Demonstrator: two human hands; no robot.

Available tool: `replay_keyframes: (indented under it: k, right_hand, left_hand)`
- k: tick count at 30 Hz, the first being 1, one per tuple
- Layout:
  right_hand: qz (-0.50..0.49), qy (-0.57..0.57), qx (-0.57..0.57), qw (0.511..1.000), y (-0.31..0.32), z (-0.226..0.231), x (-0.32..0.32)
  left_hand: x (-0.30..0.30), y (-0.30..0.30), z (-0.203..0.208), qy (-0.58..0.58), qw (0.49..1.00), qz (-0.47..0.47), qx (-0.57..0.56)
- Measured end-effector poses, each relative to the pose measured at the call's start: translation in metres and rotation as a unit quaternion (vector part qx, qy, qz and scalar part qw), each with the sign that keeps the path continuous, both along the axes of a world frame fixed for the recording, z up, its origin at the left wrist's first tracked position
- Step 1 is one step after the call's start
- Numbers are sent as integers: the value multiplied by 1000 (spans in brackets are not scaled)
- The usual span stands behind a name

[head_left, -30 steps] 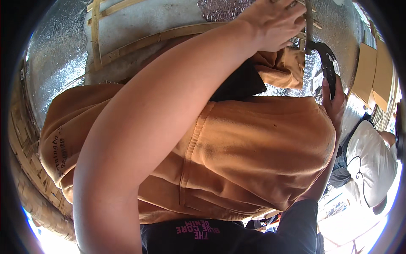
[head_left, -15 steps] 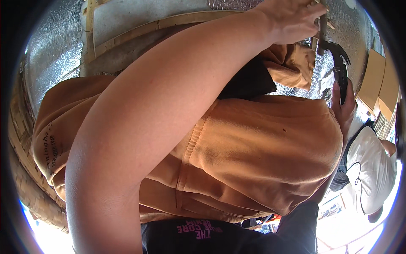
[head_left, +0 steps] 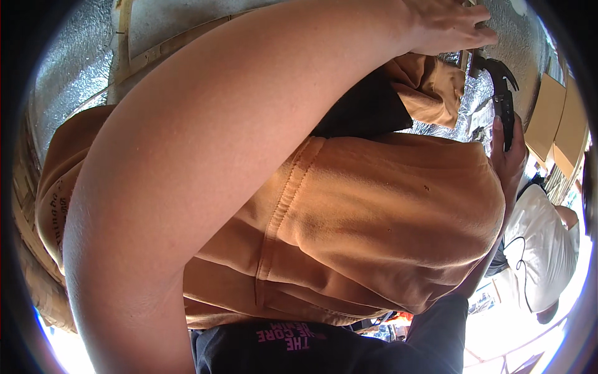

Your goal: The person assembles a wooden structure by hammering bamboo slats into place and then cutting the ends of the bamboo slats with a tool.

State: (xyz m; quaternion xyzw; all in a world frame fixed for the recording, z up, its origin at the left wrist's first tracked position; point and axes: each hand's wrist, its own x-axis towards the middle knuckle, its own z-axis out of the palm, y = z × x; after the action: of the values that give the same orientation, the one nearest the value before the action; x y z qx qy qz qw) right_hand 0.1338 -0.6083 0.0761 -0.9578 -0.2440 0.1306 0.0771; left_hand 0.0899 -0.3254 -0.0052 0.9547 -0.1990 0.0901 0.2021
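Note:
A black claw hammer (head_left: pixel 502 93) stands head up at the upper right, its handle in the grip of my right hand (head_left: pixel 512 149). Part of that hand and its forearm is hidden behind brown cloth (head_left: pixel 386 206) over my legs. My bare left arm crosses the picture from the lower left. At the upper edge my left hand (head_left: pixel 445 25) is bent over a thin wooden strip (head_left: pixel 474 57), just above the hammer head. Its fingertips hide most of the strip, and the top of the hand is cut off by the frame.
Silvery foil sheeting (head_left: pixel 75 81) lies beyond my legs, with a wooden frame piece (head_left: pixel 124 37) across it. Cardboard (head_left: pixel 548 118) stands at the right. Behind it, a person in a white shirt (head_left: pixel 542 249) is bent over. Woven matting (head_left: pixel 37 268) borders the left.
My left hand and forearm have shifted slightly to the right and up, the fingers now nearer the hammer head. The hammer has barely moved in my right hand.

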Motion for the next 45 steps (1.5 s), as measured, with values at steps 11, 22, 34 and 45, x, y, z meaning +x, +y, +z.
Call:
replay_keyframes:
  k: [11,22,34,45]
  right_hand:
    - [-37,11,-17,999,4,10,-4]
    - [-113,-69,137,982,-3,-12,-2]
    - [-103,-45,207,972,0,-15,5]
    - [-53,-77,-10,996,21,5,-2]
  left_hand:
    - [2,4,32,68,992,-46,97]
    - [0,4,36,128,987,-26,99]
    - [7,6,4,-63,998,-18,-3]
    - [4,5,18,32,996,-35,74]
